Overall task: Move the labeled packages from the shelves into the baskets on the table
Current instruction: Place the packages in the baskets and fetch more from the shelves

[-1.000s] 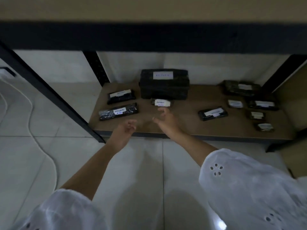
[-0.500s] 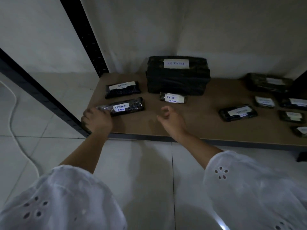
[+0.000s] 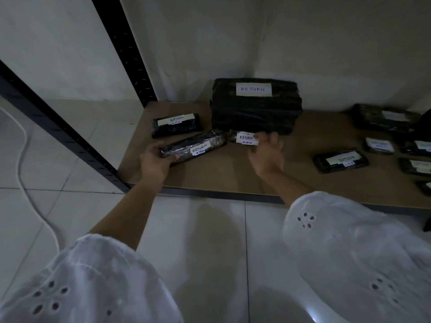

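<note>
On the low brown shelf (image 3: pixel 233 173) lie black wrapped packages with white RETURN labels. My left hand (image 3: pixel 155 160) grips the near end of a long narrow package (image 3: pixel 198 145), which is tilted up off the board. My right hand (image 3: pixel 267 152) pinches the right end of a small package (image 3: pixel 242 137) lying in front of a large black package (image 3: pixel 256 106). Another flat package (image 3: pixel 177 124) lies at the back left. No basket is in view.
Several smaller labeled packages (image 3: pixel 340 160) lie on the right half of the shelf. Black metal uprights (image 3: pixel 126 50) stand at the shelf's left corners. A white cable (image 3: pixel 23 183) runs over the tiled floor at left. The wall is close behind.
My left hand has closed round the long package and lifted its end. My right hand has moved forward from mid-shelf onto the small package. The camera has come closer.
</note>
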A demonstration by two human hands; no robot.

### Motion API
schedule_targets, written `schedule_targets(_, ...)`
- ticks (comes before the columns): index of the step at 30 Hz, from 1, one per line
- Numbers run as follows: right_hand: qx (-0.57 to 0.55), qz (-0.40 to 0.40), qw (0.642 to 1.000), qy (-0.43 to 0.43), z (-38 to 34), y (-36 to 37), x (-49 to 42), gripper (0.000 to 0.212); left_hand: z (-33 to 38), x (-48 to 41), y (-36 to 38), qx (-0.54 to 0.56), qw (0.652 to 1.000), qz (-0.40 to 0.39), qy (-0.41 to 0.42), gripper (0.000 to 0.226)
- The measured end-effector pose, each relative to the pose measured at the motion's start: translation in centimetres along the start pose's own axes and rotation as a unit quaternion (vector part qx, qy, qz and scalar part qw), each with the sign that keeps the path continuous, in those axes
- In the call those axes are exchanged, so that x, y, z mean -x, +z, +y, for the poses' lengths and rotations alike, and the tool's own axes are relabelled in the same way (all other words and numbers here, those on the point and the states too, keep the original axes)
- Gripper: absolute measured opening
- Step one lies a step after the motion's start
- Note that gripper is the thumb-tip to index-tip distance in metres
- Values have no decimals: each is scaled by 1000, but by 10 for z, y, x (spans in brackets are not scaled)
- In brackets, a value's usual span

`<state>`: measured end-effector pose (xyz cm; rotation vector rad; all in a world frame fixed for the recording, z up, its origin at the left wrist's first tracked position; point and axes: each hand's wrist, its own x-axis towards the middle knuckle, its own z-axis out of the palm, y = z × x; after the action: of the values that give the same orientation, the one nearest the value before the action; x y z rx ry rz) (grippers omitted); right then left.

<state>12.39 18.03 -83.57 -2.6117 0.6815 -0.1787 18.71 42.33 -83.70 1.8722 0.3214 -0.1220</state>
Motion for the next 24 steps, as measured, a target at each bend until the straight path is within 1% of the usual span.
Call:
schedule_targets(3, 81, -6, 996, -25, 8, -3, -8, 54, 6, 9, -1, 34, 999, -10, 14, 53)
schedule_targets(5, 95, -17, 995, -40, 9, -2, -11, 61, 12, 14, -1, 50, 999, -17, 8, 53)
schedule_targets(8, 87, -2, 995, -38, 5, -1, -14, 67, 19, 22, 0, 63, 998, -16, 4, 51)
schedule_targets(9, 90, 2, 996, -26, 4, -2, -14, 65, 21, 25, 0, 72, 997, -19, 4, 49)
schedule_targets(12, 111, 4, 994, 9, 4, -3, -11, 50, 26, 33, -1, 106, 994, -31, -1, 48)
schedule_targets(15, 85, 16, 996, 16, 8, -5, -6, 45, 30, 38, -1, 115, 993, -27, -15, 47)
schedule_targets(17, 24, 3, 1000, 16, 15, -6, -2, 44, 32, 41, 0, 131, 990, -26, -38, 45)
schedule_targets(19, -106, -17, 993, 48, 23, -12, 3, 45, 34, 49, 0, 171, 983, -30, -59, 43)
schedule_targets(21, -248, -37, 964, 91, 28, -25, 13, 42, 39, 61, -1, 205, 976, -38, -67, 41)
schedule_targets(23, -348, -65, 926, 130, 30, -45, 31, 28, 49, 79, -5, 221, 971, -41, -85, 35)
schedule_targets(24, -405, -85, 897, 155, 30, -53, 39, 20, 54, 86, -7, 227, 969, -38, -95, 34)
